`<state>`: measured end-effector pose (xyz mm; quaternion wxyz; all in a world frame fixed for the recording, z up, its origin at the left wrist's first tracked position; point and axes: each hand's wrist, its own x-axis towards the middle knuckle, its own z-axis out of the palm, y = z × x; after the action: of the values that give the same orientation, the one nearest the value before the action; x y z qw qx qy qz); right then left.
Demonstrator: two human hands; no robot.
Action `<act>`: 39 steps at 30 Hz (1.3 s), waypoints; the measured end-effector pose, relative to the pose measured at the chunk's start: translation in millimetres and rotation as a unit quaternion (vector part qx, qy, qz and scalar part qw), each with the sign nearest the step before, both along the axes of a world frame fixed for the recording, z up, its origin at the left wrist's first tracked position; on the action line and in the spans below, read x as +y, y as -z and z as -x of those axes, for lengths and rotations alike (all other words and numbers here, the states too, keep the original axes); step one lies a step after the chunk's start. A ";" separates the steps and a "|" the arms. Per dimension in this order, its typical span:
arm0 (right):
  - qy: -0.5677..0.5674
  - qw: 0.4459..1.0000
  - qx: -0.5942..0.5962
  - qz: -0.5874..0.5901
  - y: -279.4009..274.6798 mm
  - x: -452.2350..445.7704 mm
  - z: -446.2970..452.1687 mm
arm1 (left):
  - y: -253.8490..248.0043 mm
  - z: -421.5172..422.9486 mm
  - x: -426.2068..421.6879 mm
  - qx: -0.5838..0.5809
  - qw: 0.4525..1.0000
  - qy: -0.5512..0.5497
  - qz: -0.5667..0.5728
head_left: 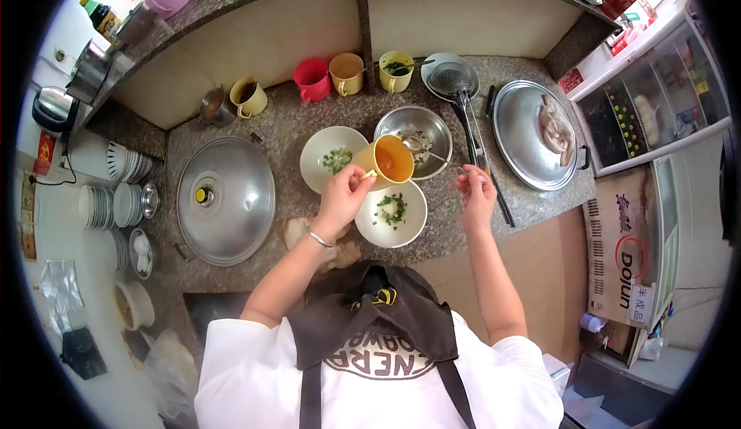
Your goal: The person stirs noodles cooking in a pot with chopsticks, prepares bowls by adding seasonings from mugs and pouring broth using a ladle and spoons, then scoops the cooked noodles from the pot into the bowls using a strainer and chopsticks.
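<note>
My left hand grips the handle of a yellow mug with orange-red liquid in it. The mug is held above the bowls, covering parts of them. In my right hand, closed fingers pinch the end of a metal spoon, whose bowl reaches over the steel bowl, beside the mug's rim. Chopped green onion lies in the white bowl at the back left and in the nearer white bowl just below the mug. Some greens also show inside the steel bowl.
Along the back wall stand a red mug and several yellow mugs, one a seasoning mug with greens. Large metal lids flank the bowls. A strainer lies right of them. A cloth rests near the front edge.
</note>
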<state>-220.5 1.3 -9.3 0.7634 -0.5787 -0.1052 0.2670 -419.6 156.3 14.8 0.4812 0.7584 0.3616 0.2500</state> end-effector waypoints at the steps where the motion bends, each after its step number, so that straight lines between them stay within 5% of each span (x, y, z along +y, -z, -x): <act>1: 0.009 1.000 -0.009 -0.005 -0.6 0.6 -4.8 | 1.5 -0.2 1.6 0.001 1.000 -0.002 0.003; 15: -0.051 0.969 -0.242 0.003 -3.6 6.9 -8.2 | -4.7 -3.3 3.7 0.044 0.999 -0.008 0.009; 21: -0.111 0.970 -0.188 0.104 13.9 22.5 7.7 | -11.4 -12.9 0.3 0.049 0.999 0.020 -0.010; 24: -0.106 0.984 -0.122 0.080 26.4 24.4 4.6 | -12.0 -14.1 -0.4 0.061 0.997 0.025 -0.036; 26: -0.071 0.996 0.043 0.033 27.3 22.4 -1.0 | -10.0 -14.6 0.8 0.055 0.998 0.023 -0.029; 29: -0.042 0.996 0.075 -0.030 26.6 18.7 -8.2 | -5.8 -14.2 4.5 0.048 0.999 0.012 -0.006; 39: -0.015 0.994 -0.102 -0.026 4.5 16.8 -20.4 | 10.4 -1.7 17.7 0.004 0.999 -0.027 0.026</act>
<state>-200.1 18.1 -13.8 0.7592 -0.5813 -0.1981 0.2155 -417.9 173.9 4.3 0.4925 0.7366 0.3904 0.2499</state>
